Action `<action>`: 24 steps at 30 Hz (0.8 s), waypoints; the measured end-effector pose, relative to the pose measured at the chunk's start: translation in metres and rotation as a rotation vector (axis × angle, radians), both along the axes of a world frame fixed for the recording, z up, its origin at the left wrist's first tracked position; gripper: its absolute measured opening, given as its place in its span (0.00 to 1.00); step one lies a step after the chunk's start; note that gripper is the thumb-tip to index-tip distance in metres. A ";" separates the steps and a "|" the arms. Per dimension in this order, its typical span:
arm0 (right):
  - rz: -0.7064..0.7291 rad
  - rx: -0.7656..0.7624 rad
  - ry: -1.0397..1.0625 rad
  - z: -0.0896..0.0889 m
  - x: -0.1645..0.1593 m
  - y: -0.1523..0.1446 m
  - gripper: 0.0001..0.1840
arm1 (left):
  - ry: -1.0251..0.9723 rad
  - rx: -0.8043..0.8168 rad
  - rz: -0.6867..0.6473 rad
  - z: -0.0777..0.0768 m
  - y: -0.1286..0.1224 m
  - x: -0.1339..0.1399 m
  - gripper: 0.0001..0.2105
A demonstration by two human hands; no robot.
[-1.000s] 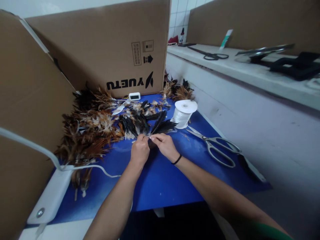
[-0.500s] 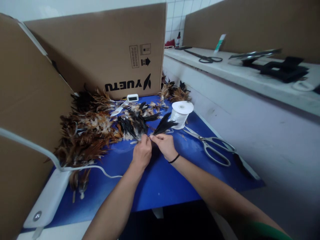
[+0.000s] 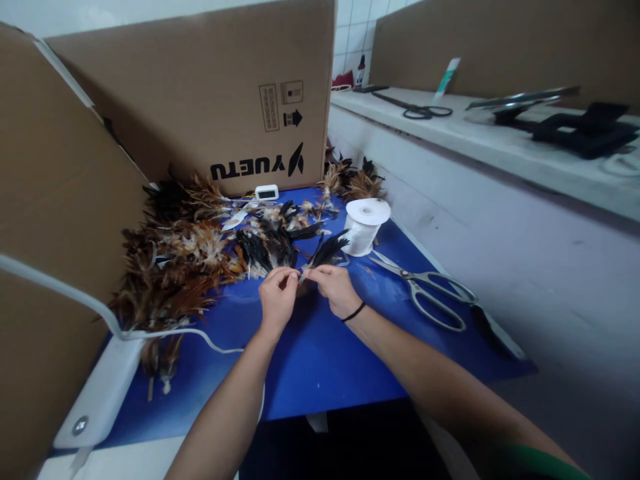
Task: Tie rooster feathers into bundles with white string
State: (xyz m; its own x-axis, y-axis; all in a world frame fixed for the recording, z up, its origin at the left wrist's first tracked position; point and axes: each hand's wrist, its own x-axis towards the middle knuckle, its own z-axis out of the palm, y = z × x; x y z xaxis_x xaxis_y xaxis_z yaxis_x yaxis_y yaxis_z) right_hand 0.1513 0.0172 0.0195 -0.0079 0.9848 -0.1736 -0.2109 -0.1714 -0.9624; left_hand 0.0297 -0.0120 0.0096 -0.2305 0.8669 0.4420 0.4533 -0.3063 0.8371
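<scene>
My right hand [image 3: 334, 288] is closed in a pinch on the lower end of a small bunch of black feathers [image 3: 327, 249], whose tips point up and to the right. Beside it, my left hand [image 3: 278, 300] is closed too, thumb against forefinger, right at the feathers' base. What lies between those left fingertips is too small to make out. Just beyond both hands lie loose black feathers [image 3: 270, 247] on the blue table [image 3: 330, 373]. A white spool [image 3: 363, 230] stands behind my right hand, and large scissors [image 3: 425, 287] rest to its right.
Piles of brown feathers [image 3: 175, 260] cover the left side below a cardboard box [image 3: 200, 100]. A small white display [image 3: 267, 193] sits at the back. A white lamp base [image 3: 100, 393] with a cable is at left. Black scissors [image 3: 420, 110] lie on the ledge [image 3: 480, 153].
My left hand has shifted slightly left and turned, its fingertips now a little apart from the right ones. The black feathers have tipped slightly. The whole view has moved a little.
</scene>
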 end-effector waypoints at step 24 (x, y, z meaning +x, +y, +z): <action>0.299 0.260 -0.402 -0.007 0.008 -0.003 0.14 | -0.446 -0.411 -0.237 0.001 0.002 -0.006 0.14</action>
State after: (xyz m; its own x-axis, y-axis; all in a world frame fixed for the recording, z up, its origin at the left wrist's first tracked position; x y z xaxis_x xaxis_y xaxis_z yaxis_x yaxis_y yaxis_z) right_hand 0.1593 0.0142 0.0120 -0.2761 0.9607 0.0272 0.2023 0.0857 -0.9756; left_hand 0.0234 -0.0101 0.0110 -0.0971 0.9948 -0.0299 -0.0052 0.0296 0.9995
